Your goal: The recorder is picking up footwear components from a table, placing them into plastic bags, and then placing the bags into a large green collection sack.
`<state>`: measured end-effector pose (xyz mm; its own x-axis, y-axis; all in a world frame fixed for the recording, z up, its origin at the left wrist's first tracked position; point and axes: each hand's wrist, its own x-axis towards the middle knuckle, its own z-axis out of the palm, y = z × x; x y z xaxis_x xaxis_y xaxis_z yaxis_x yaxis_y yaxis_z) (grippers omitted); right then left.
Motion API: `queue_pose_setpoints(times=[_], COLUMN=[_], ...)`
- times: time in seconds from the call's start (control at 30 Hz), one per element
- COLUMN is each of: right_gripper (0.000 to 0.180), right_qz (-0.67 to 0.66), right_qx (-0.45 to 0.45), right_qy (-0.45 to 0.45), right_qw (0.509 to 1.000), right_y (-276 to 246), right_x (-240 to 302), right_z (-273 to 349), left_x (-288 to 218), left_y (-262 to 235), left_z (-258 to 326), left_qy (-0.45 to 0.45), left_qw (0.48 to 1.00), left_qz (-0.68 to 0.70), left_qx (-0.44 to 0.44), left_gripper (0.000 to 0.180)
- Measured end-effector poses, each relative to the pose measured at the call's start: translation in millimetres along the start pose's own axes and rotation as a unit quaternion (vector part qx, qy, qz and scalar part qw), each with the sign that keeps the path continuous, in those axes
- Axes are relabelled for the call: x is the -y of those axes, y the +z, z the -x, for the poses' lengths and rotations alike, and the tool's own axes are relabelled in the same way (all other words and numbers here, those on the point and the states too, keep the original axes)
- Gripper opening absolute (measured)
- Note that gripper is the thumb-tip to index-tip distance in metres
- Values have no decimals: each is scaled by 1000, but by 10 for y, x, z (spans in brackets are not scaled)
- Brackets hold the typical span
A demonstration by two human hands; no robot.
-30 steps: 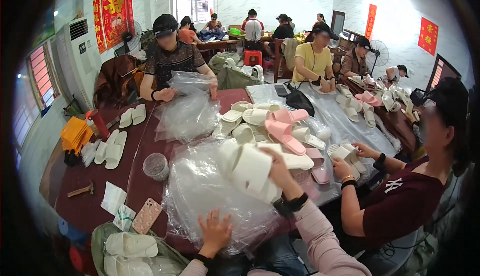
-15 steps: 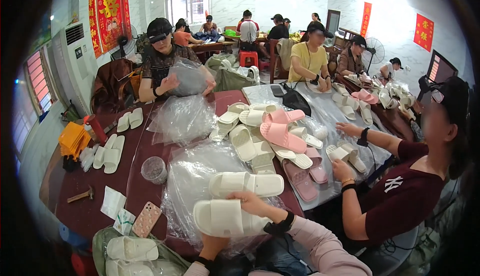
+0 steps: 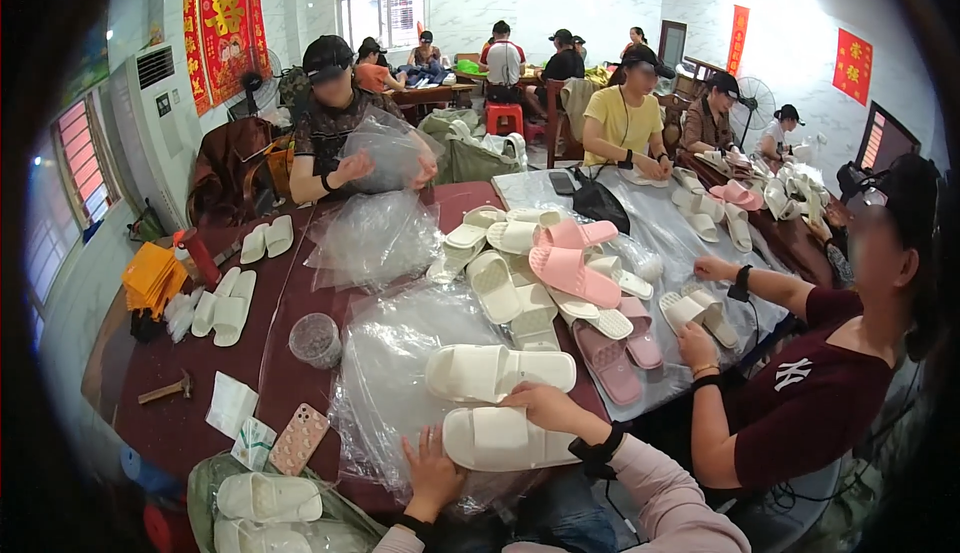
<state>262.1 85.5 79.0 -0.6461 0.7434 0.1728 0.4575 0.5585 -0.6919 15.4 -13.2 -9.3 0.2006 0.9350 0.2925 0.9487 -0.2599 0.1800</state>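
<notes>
Two white slippers lie side by side in front of me on a stack of clear plastic bags (image 3: 375, 383). My right hand (image 3: 545, 408) grips the nearer slipper (image 3: 490, 440) by its upper edge, just behind the strap. The farther slipper (image 3: 470, 373) rests just beyond it, soles parallel. Beside the nearer slipper's toe, my left hand (image 3: 434, 471) lies with fingers spread on the plastic, holding nothing. White and pink slippers (image 3: 575, 273) are piled beyond the pair, to the right.
At left lie a phone (image 3: 300, 440), a hammer (image 3: 166, 390), a clear round tub (image 3: 315, 341) and orange packets (image 3: 152, 278). A bag of slippers (image 3: 268, 498) stands at lower left. A co-worker (image 3: 790, 383) sits close on the right; another (image 3: 335, 123) handles plastic bags opposite.
The nearer slipper has moved right and down onto the bags beside the other. My left hand has let go of its toe end and spread on the plastic.
</notes>
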Motion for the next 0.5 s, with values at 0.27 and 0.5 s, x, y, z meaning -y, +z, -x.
queue_pose_setpoints(times=[0.27, 0.5], right_gripper=[46, 57], right_qz=[188, 154], right_qx=[-251, -7], right_qy=[81, 34], right_qw=[946, 987], right_y=[4, 253], right_x=[194, -462], right_z=[-36, -101], left_x=[-8, -14], left_y=[-32, -38], left_z=[4, 49], left_qy=[11, -3], left_qw=[1000, 1000], left_qz=[3, 16], left_qx=[-20, -7], left_gripper=[47, 51])
